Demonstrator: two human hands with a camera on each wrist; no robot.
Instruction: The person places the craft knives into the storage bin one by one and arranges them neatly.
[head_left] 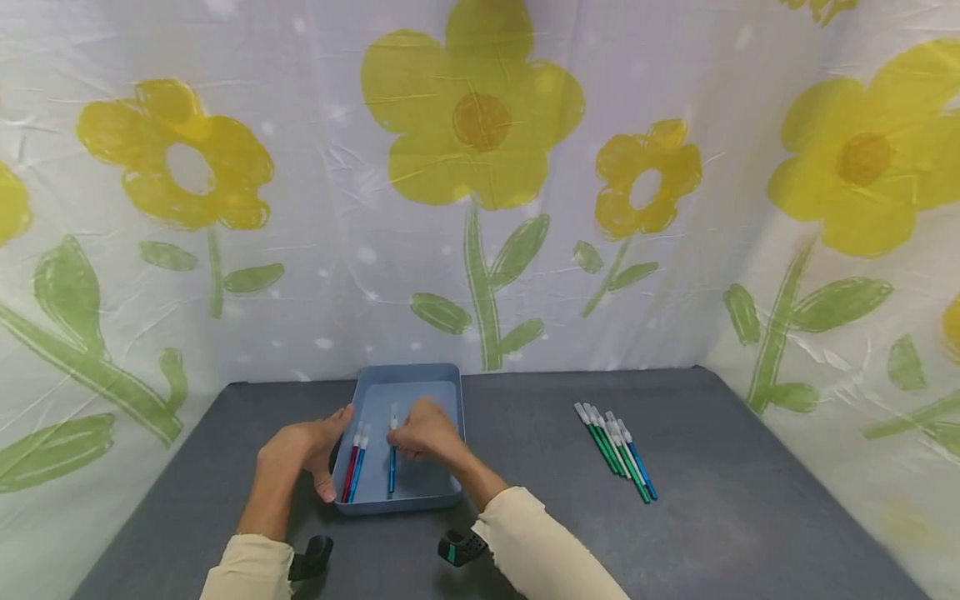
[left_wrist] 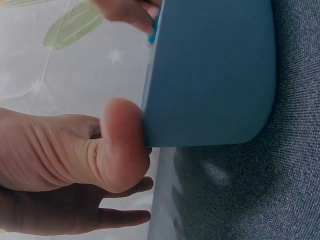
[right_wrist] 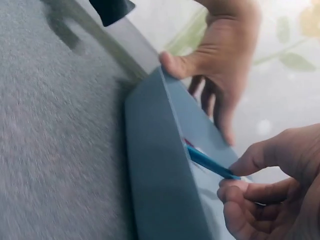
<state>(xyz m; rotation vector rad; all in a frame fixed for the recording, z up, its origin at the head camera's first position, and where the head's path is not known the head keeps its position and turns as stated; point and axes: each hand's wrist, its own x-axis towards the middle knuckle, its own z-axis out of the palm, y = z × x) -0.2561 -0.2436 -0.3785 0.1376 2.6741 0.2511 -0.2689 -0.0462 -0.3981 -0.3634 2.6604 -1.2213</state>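
Observation:
A shallow blue-grey tray (head_left: 423,502) lies on the dark table. My left hand (head_left: 303,448) touches its left side with fingers extended; in the left wrist view the thumb (left_wrist: 122,145) is against the near corner. My right hand (head_left: 429,433) is over the tray and pinches a blue marker (head_left: 392,471) with a whitish cap between thumb and index finger. The right wrist view shows this blue marker (right_wrist: 210,164) slanting over the tray's interior. Left of it in the tray, a red marker (head_left: 350,471) and another blue marker (head_left: 358,473) lie side by side.
On the right of the table lies a loose bunch of green markers (head_left: 606,450) with a blue marker (head_left: 640,467) at its right edge. A flower-printed curtain (head_left: 330,167) rises behind the table. Dark wrist devices (head_left: 461,548) sit by both sleeves.

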